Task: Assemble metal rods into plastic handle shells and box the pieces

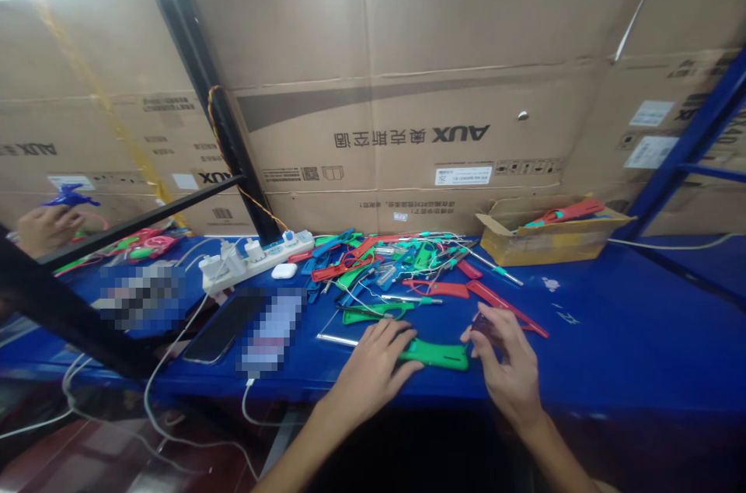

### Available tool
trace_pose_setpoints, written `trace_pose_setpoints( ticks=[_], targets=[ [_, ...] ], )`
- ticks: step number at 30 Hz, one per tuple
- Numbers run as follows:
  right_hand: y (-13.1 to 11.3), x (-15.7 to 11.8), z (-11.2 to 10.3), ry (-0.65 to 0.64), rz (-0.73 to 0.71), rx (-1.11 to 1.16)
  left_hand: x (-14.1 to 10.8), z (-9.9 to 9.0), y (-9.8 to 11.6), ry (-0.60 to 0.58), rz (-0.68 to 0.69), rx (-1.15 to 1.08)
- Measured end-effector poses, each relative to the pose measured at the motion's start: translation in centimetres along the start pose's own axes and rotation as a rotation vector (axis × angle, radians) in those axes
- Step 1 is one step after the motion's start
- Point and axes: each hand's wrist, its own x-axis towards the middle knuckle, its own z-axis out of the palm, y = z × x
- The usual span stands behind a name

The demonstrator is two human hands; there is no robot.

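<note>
My left hand (381, 357) is wrapped over a green lighter-like piece (440, 354) lying on the blue table (618, 337), with a metal rod (338, 340) showing on its left side. At the right end of the green piece, my right hand (506, 357) pinches a small dark reddish part (485, 327) between thumb and fingers. Just beyond both hands lies a pile of red, green and blue plastic pieces with metal rods and thin wires; a red piece (507, 306) is the nearest to my right hand.
An open cardboard box (545, 244) holding red and green pieces stands at the back right. Two phones, one dark (224, 328), a white earbud case (284, 270) and a power strip (256, 256) lie left. Another person's hand (50, 229) holds a blue item beyond the black frame.
</note>
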Motion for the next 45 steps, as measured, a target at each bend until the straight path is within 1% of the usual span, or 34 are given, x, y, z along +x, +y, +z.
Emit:
trace_pose_setpoints(
  ticks=[3, 10, 13, 17, 24, 28, 32, 37, 42, 45],
  targets=[
    [-0.2, 0.0, 0.1, -0.015, 0.013, 0.032, 0.0, 0.0, 0.0, 0.001, 0.004, 0.006],
    [0.2, -0.2, 0.2, 0.044, 0.020, 0.017, 0.0, 0.0, 0.1, -0.006, -0.001, -0.003],
    [-0.1, 0.0, 0.1, 0.017, 0.021, 0.007, 0.0, 0.1, 0.1, 0.000, -0.001, -0.007],
    [-0.6, 0.2, 0.1, 0.004, -0.012, 0.029, 0.0, -0.1, 0.1, 0.004, 0.000, -0.006],
    [-0.1, -0.2, 0.4, 0.061, 0.028, 0.068, 0.1, -0.3, 0.2, 0.007, 0.000, -0.002],
    [-0.1, -0.1, 0.1, 0.036, 0.020, 0.059, 0.0, -0.2, 0.2, -0.002, -0.002, 0.002],
    [-0.3, 0.0, 0.0, 0.007, 0.002, 0.040, 0.0, -0.1, 0.1, 0.014, 0.008, 0.008],
    [0.0, -0.1, 0.1, 0.039, 0.021, 0.073, -0.1, -0.1, 0.1, 0.020, 0.009, 0.015],
    [0.4, -0.3, 0.4, 0.139, 0.084, 0.146, 0.0, -0.2, 0.2, 0.022, 0.005, 0.011],
    [0.5, -0.3, 0.2, 0.132, 0.100, 0.138, 0.1, -0.2, 0.3, 0.010, -0.006, 0.008]
  ],
)
